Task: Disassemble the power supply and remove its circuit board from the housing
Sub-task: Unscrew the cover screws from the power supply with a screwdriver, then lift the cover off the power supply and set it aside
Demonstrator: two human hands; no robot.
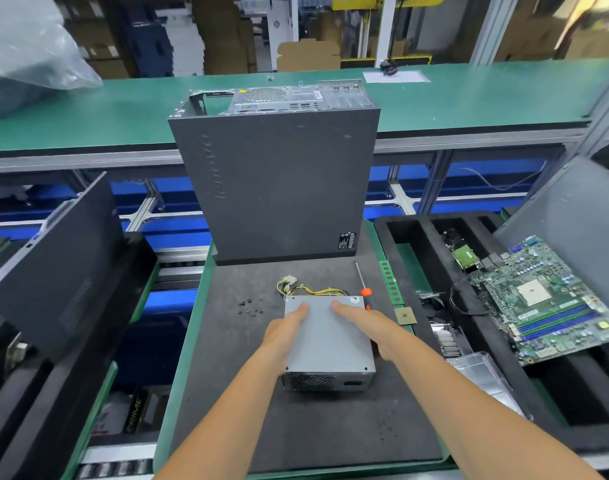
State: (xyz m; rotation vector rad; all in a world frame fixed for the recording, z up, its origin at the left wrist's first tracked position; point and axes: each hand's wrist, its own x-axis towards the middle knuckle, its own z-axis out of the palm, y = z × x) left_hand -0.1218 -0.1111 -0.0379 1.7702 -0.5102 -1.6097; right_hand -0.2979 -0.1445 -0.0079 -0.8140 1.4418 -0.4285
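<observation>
A grey metal power supply [327,341] lies flat on the dark work mat [296,427], its vented end facing me. A bundle of yellow and black cables [313,289] with a white connector trails from its far end. My left hand [285,332] lies with straight fingers on the left part of its lid. My right hand [369,327] lies on the lid's right part and over the right edge, fingers extended. An orange-handled screwdriver [364,289] lies just beyond the power supply's far right corner. Several small black screws [250,306] lie loose on the mat to the left.
A dark computer case [279,185] stands upright at the mat's far edge. A RAM stick [391,282] and a CPU chip [405,315] lie on the mat's right border. A green motherboard [545,299] rests in the black foam tray [410,230] at right. A black panel [60,268] leans at left.
</observation>
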